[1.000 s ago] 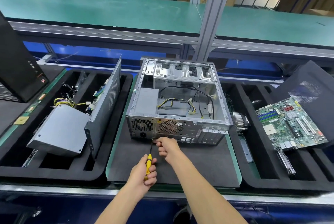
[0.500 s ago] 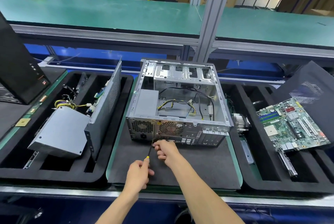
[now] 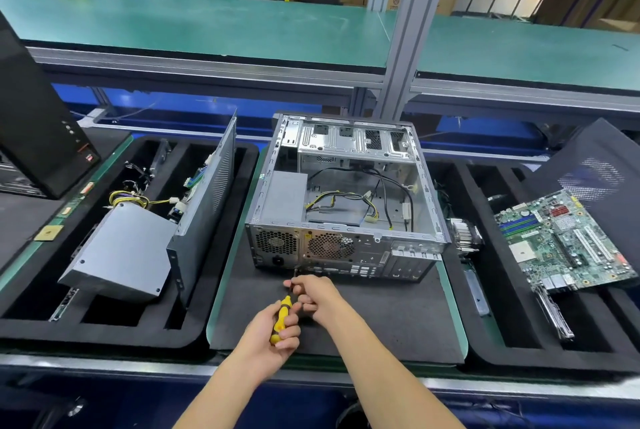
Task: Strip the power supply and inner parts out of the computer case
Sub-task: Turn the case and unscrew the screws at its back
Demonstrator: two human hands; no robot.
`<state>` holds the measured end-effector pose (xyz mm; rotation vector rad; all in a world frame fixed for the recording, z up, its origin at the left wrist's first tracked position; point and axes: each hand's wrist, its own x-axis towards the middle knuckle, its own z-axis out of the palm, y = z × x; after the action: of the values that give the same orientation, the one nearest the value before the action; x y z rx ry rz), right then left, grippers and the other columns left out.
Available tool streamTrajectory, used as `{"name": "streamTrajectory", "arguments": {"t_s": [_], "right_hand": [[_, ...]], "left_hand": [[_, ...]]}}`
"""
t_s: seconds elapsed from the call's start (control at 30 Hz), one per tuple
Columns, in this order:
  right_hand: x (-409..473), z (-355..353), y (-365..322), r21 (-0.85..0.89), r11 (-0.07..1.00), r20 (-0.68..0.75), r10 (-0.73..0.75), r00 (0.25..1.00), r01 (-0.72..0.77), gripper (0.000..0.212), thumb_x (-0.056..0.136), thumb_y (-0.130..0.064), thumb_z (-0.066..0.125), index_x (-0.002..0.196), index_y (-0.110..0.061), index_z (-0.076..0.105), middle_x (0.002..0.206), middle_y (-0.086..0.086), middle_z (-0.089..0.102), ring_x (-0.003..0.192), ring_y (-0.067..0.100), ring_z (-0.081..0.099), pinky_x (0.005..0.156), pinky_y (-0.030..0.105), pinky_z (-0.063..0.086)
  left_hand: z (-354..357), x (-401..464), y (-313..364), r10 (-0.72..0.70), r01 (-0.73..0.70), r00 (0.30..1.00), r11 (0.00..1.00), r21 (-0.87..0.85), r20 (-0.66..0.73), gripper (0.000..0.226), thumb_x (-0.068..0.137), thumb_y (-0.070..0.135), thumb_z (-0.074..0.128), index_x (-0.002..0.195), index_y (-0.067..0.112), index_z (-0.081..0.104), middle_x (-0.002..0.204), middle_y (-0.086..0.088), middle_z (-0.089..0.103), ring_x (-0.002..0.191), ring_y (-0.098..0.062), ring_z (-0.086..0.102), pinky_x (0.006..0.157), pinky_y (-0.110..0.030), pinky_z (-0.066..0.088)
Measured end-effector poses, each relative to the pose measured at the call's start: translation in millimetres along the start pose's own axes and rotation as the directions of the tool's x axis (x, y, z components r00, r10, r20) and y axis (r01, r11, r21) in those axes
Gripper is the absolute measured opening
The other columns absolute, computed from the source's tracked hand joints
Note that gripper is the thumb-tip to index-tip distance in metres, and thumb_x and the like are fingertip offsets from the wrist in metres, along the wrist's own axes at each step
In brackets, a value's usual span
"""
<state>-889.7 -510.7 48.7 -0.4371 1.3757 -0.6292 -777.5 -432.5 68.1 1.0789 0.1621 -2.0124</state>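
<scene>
Left hand (image 3: pixel 273 328) is wrapped around a yellow screwdriver (image 3: pixel 281 317); its shaft is pinched by the right hand (image 3: pixel 313 293) just ahead. Directly beyond both hands, the computer case (image 3: pixel 346 207) is set on the black surface (image 3: pixel 381 317), with the power supply (image 3: pixel 285 198) seen inside.

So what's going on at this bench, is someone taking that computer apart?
Yes. A person is working on the open grey metal computer case lying on a black foam mat. The left hand grips a yellow-handled screwdriver, its tip at the case's rear panel, while the right hand steadies the shaft. The grey power supply box and loose cables are still inside. A green motherboard already lies in the right foam tray.
</scene>
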Motion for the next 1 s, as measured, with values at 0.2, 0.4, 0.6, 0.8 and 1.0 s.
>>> {"name": "streamTrajectory", "arguments": {"t_s": [0.2, 0.4, 0.6, 0.8, 1.0], "right_hand": [[1, 3, 0, 0.055, 0.998, 0.001, 0.015, 1.0, -0.015, 0.022, 0.097, -0.002, 0.051, 0.083, 0.001, 0.067, 0.054, -0.002, 0.045, 0.033, 0.005, 0.023, 0.031, 0.018, 0.015], [1, 3, 1, 0.067, 0.997, 0.019, 0.035, 0.999, -0.036, 0.023, 0.099, -0.006, 0.052, 0.085, 0.0, 0.068, 0.053, -0.004, 0.046, 0.034, 0.005, 0.024, 0.031, 0.018, 0.016], [4, 3, 2, 0.081, 0.996, 0.022, 0.027, 0.999, -0.029, 0.021, 0.099, -0.006, 0.053, 0.085, -0.001, 0.069, 0.052, -0.005, 0.046, 0.034, 0.005, 0.023, 0.031, 0.018, 0.017], [4, 1, 3, 0.094, 0.995, 0.016, 0.009, 1.0, -0.011, 0.02, 0.097, -0.006, 0.057, 0.081, -0.001, 0.068, 0.051, -0.005, 0.044, 0.033, 0.005, 0.021, 0.031, 0.018, 0.014], [7, 1, 5, 0.095, 0.995, -0.009, -0.01, 1.0, 0.011, 0.017, 0.095, -0.004, 0.061, 0.079, -0.001, 0.067, 0.051, -0.005, 0.043, 0.032, 0.005, 0.021, 0.031, 0.018, 0.013]], "left_hand": [[7, -9, -7, 0.442, -0.143, 0.886, 0.553, 0.821, -0.143, 0.036, 0.104, 0.044, 0.043, 0.103, 0.01, 0.052, 0.066, -0.002, 0.058, 0.045, -0.014, 0.046, 0.041, -0.025, 0.033], [3, -15, -18, 0.69, 0.211, 0.67, -0.532, 0.82, 0.275, 0.039, 0.102, 0.052, 0.036, 0.122, 0.02, 0.029, 0.092, 0.006, 0.071, 0.082, -0.017, 0.071, 0.058, -0.029, 0.045], [0, -4, -10, 0.694, 0.256, 0.649, -0.584, 0.77, 0.31, 0.033, 0.104, 0.048, 0.034, 0.119, 0.019, 0.038, 0.096, 0.003, 0.071, 0.088, -0.02, 0.071, 0.058, -0.03, 0.039], [4, 1, -4, 0.607, -0.092, 0.795, 0.13, 0.987, -0.006, 0.035, 0.107, 0.037, 0.04, 0.096, 0.007, 0.054, 0.074, -0.004, 0.068, 0.055, -0.018, 0.056, 0.051, -0.029, 0.044], [5, -8, 0, 0.254, -0.133, 0.954, 0.839, 0.528, -0.162, 0.032, 0.107, 0.024, 0.045, 0.093, 0.001, 0.061, 0.062, -0.005, 0.053, 0.037, -0.009, 0.032, 0.031, -0.017, 0.019]]}}
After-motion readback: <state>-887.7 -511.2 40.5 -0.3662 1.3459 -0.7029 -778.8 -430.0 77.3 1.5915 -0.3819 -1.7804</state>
